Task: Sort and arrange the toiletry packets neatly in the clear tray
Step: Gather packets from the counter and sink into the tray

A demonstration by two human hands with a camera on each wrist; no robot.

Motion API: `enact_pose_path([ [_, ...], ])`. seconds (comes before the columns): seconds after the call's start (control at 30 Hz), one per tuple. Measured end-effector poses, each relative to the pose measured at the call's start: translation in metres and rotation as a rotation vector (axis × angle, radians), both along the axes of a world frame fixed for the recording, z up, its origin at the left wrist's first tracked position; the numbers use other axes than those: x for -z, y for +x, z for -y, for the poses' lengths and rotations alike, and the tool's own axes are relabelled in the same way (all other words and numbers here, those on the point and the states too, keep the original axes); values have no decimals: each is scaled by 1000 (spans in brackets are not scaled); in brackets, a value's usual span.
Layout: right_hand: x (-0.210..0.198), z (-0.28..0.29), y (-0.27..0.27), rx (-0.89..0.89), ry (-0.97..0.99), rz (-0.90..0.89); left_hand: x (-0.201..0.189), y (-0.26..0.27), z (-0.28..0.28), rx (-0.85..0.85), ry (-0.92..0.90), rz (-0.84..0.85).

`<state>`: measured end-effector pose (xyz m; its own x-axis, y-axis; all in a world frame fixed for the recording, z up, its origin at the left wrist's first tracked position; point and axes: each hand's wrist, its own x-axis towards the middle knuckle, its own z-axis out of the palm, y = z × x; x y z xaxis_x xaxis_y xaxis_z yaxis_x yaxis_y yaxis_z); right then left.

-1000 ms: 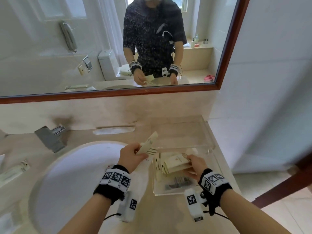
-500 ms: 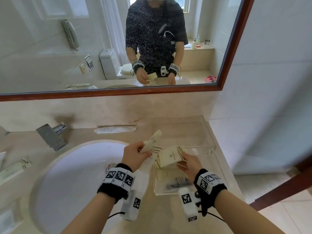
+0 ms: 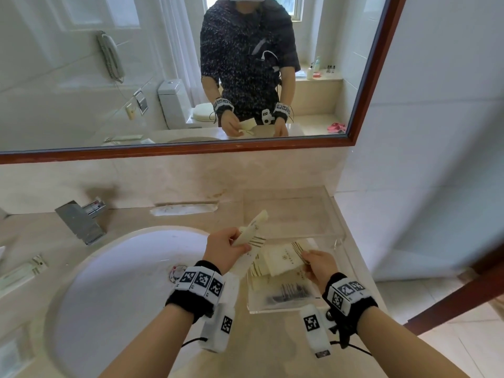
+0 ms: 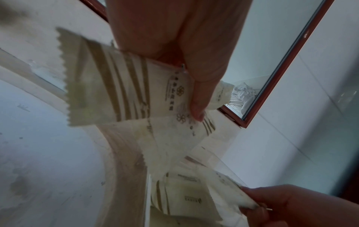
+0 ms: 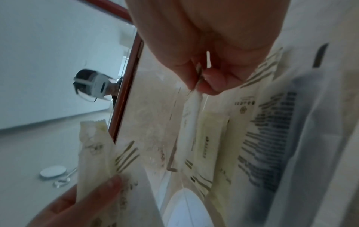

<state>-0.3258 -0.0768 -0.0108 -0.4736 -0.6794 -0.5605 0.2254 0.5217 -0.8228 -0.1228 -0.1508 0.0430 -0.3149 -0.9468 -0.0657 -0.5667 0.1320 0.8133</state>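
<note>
A clear tray [image 3: 338,233] stands on the counter right of the basin, against the wall. My left hand [image 3: 225,248] grips cream packets with olive stripes [image 3: 252,233] [image 4: 124,92] above the tray's left edge. My right hand [image 3: 317,264] pinches the striped end of another cream packet [image 3: 283,259] [image 5: 191,113], lifted over the tray's near half. More cream packets [image 3: 257,272] and one with black print [image 3: 290,291] [image 5: 272,138] lie in the tray beneath it. The tray's far half shows only counter through it.
The white basin [image 3: 122,282] lies to the left with a chrome tap [image 3: 81,222] behind it. A long white packet [image 3: 185,208] lies by the backsplash and another packet [image 3: 21,271] at the far left. A mirror hangs above; a wall closes the right side.
My right hand has lifted a cream packet out of the pile in the tray, then lowered it a little and turned it flatter. The left hand has kept its packets, barely moving.
</note>
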Motion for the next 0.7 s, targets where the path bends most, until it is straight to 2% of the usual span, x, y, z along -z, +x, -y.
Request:
enact_pose_path([
  [0.13, -4, 0, 3, -15, 9, 102, -1, -3, 1, 5, -4, 9],
  [0.23, -5, 5, 11, -126, 65, 57, -2, -3, 1, -1, -19, 12],
  [0.3, -4, 10, 16, -221, 112, -79, -3, -2, 1, -7, -24, 15],
  [0.4, -4, 17, 17, -376, 165, -408, -3, -1, 0, -17, -33, 27],
  [0.5, -2, 21, 14, -389, 199, -549, -3, 1, 0, -35, -40, 18],
  [0.6, -4, 22, 15, -414, 109, -722, -4, 4, 1, -52, -45, 11],
  [0.7, -4, 27, 26, -697, -7, -1032, -3, 5, 2, -57, -57, 12],
])
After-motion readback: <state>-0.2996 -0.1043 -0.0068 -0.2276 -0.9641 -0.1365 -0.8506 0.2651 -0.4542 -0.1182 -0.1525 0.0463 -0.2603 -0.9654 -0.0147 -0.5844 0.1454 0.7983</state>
